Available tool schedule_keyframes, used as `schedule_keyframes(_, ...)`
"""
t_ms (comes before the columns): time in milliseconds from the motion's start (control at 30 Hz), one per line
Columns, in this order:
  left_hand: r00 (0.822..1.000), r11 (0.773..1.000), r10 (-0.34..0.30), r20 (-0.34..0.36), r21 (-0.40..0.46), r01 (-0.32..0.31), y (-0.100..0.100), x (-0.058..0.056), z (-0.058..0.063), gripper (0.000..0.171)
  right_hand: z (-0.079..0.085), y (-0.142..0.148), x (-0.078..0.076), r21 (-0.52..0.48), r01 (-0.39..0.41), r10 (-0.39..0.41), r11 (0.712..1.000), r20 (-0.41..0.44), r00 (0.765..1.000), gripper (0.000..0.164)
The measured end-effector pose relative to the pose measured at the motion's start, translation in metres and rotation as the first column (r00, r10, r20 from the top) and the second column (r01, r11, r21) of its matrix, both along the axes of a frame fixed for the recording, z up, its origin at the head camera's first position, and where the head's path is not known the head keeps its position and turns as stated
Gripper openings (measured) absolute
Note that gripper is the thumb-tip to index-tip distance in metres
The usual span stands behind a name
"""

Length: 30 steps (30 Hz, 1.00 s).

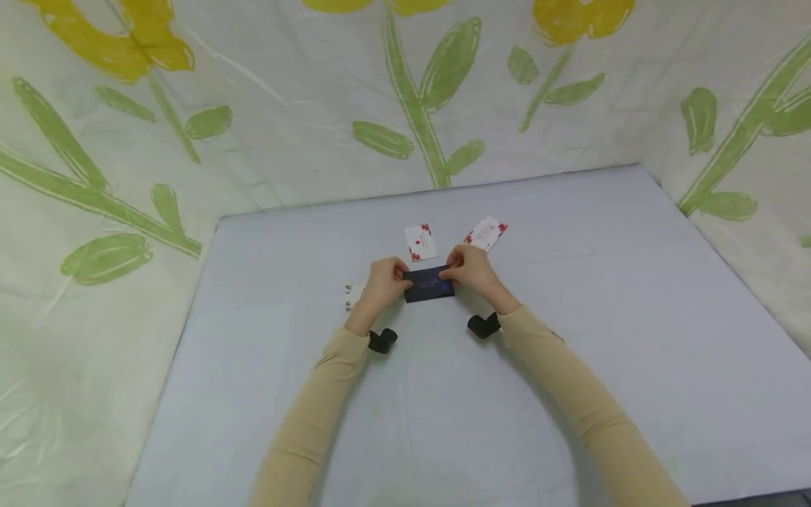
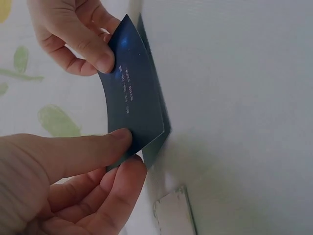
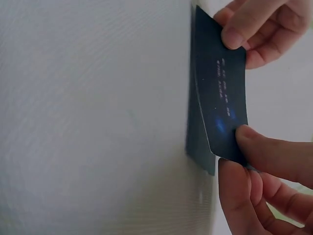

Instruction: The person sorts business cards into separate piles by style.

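A dark blue card [image 1: 429, 284] with small pale print is stretched between both hands, bowed slightly in the wrist views. My left hand [image 1: 385, 283] pinches its left end, thumb on the printed face and fingers behind. At the other end, my right hand [image 1: 472, 270] pinches it the same way. Behind the card in the left wrist view shows a second dark layer [image 2: 155, 147]; I cannot tell whether it is one card or several. A white card with green leaves [image 1: 350, 298] lies partly hidden beneath my left hand, and looks thick in the left wrist view.
Beyond the hands, two white cards with red flowers lie on the pale table [image 1: 633, 317]: one upright card [image 1: 421, 242] and one slanted card [image 1: 486, 232]. Something patterned [image 1: 555, 334] peeks out past the right sleeve. Black devices [image 1: 383, 341] sit at both wrists. A flower-painted sheet [image 1: 285, 141] hangs behind.
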<state>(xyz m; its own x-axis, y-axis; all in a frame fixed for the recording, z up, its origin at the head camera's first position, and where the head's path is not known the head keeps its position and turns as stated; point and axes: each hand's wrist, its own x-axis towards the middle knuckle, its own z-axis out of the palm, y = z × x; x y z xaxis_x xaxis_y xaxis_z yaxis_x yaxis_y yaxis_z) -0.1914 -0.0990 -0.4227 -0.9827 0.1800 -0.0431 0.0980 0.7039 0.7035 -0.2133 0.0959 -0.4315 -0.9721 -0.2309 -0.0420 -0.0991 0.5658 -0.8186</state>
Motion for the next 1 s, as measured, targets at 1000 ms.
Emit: schedule_keyframes(1000, 0.974, 0.962, -0.228, -0.008, -0.155, 0.224, 0.000, -0.019, -0.001, 0.014, 0.012, -0.008, 0.001, 0.318, -0.149, 0.160, 0.936, -0.010, 0.987, 0.021)
